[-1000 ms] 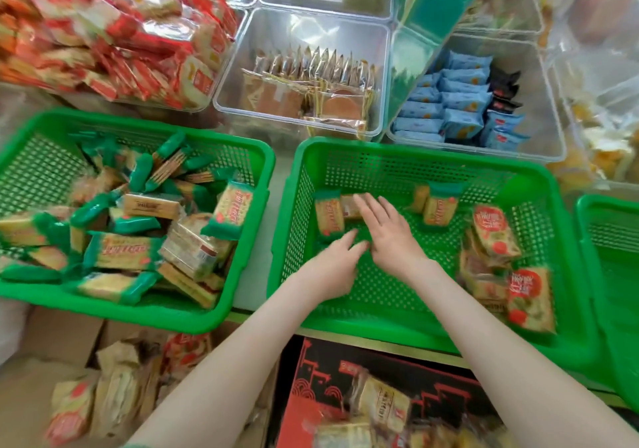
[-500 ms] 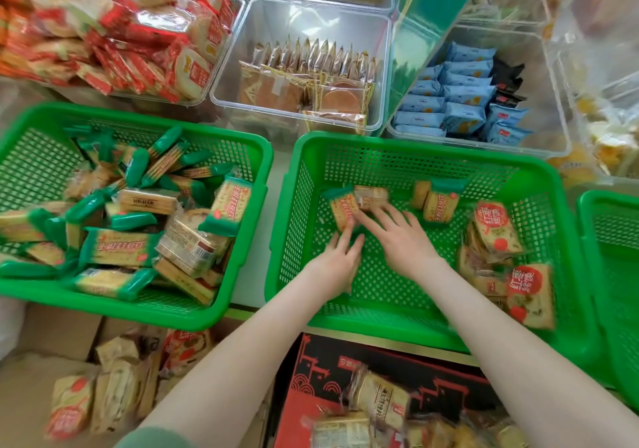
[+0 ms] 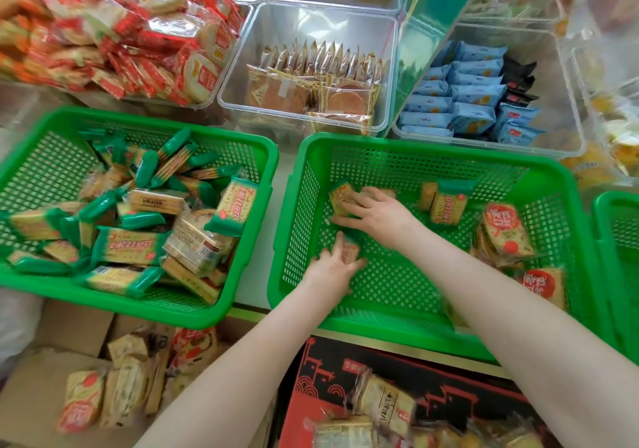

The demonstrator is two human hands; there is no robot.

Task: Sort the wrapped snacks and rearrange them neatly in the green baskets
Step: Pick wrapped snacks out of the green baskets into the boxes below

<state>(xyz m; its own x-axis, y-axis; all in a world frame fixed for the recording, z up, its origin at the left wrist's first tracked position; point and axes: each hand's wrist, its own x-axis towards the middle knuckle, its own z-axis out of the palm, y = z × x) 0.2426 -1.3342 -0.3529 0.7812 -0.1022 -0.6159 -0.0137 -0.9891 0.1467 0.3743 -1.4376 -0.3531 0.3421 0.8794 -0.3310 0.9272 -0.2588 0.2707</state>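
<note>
Beneath right hand (image 3: 375,213), tan green-edged packet (image 3: 340,198) (blurred)

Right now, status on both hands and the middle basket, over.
Right hand flat on green-wrapped packets at middle basket's far left. Left hand on one packet, grip unclear. Red-label packets piled right side, apart from both hands.

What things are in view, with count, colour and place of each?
baskets: three, green, front row, rightmost cut off.
cracker packs: many, green-ended, left basket; few in middle basket.
red-label packs: several, red-yellow, middle basket's right side.
clear bins: several, transparent, back row.
binned packets: many; red left, brown middle, blue right.
boxes: two, cardboard and red-black, below, holding packs.
left hand: one, grips small pack, middle basket.
right hand: one, flat on packs, middle basket.
</note>
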